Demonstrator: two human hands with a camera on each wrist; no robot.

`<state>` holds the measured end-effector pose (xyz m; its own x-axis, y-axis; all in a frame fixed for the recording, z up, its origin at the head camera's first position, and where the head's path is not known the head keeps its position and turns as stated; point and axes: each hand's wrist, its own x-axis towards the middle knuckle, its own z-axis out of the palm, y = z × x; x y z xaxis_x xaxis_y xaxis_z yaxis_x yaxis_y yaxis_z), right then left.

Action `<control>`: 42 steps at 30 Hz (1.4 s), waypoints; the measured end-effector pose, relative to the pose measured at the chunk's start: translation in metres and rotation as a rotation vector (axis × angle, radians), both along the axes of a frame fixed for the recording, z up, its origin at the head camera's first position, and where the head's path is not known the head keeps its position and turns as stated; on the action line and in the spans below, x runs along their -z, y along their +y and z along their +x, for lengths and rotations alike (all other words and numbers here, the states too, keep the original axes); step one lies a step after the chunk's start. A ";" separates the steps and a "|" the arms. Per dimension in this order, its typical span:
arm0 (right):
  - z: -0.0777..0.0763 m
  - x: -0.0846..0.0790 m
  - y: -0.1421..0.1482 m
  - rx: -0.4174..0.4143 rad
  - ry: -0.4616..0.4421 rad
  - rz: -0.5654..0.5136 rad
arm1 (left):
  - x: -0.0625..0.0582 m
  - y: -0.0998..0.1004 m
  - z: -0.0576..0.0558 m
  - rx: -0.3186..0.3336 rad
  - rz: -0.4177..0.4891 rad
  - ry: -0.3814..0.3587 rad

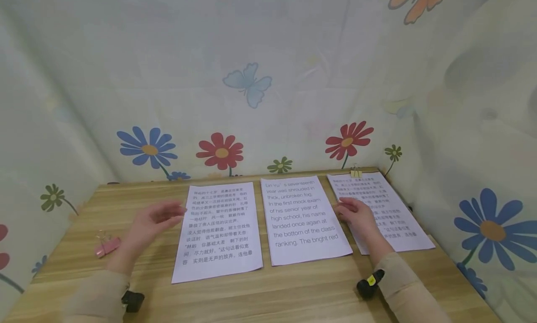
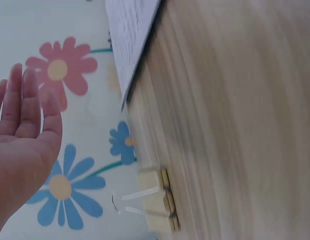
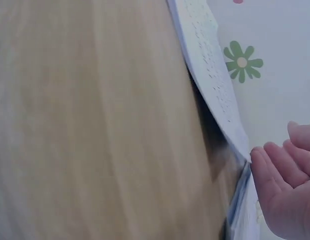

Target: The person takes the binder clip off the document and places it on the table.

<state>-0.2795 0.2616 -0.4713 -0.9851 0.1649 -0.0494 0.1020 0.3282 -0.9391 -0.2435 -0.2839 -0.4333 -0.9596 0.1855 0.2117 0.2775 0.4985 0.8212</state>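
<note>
Three printed paper stacks lie in a row: a left stack (image 1: 218, 239), a middle stack (image 1: 304, 220) with large English text, and a right stack (image 1: 394, 220) bearing a binder clip (image 1: 356, 173) at its top. My left hand (image 1: 157, 218) hovers left of the left stack, fingertips near its edge; the left wrist view shows its fingers extended and holding nothing. Between the middle and right stacks is my right hand (image 1: 356, 213), its fingertips right at the middle stack's right edge. In the right wrist view, those loosely bent fingers (image 3: 267, 170) overlap a paper corner.
A pink binder clip (image 1: 107, 246) lies on the wooden table (image 1: 235, 299) at the left. In the left wrist view a pale yellow binder clip (image 2: 157, 200) shows at the table's edge. Flower-printed curtains (image 1: 285, 118) stand behind the table and at both sides.
</note>
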 end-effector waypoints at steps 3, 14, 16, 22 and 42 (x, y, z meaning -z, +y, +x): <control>0.002 -0.004 0.007 0.005 0.013 0.047 | 0.004 0.016 -0.001 0.019 0.021 -0.014; 0.008 -0.008 0.052 -0.035 0.071 0.232 | 0.011 0.071 -0.001 0.065 0.037 -0.026; 0.009 -0.006 0.063 -0.040 0.079 0.259 | 0.011 0.078 0.000 0.055 0.043 -0.045; 0.013 -0.004 0.095 -0.034 0.098 0.292 | 0.010 0.099 0.003 0.084 0.070 -0.080; 0.028 0.010 0.162 -0.027 0.045 0.331 | 0.014 0.162 0.015 0.238 0.150 -0.120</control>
<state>-0.2515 0.4237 -0.4809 -0.9893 0.1385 0.0462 0.0500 0.6184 -0.7843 -0.2289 -0.1220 -0.4475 -0.9128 0.3831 0.1417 0.2688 0.3022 0.9146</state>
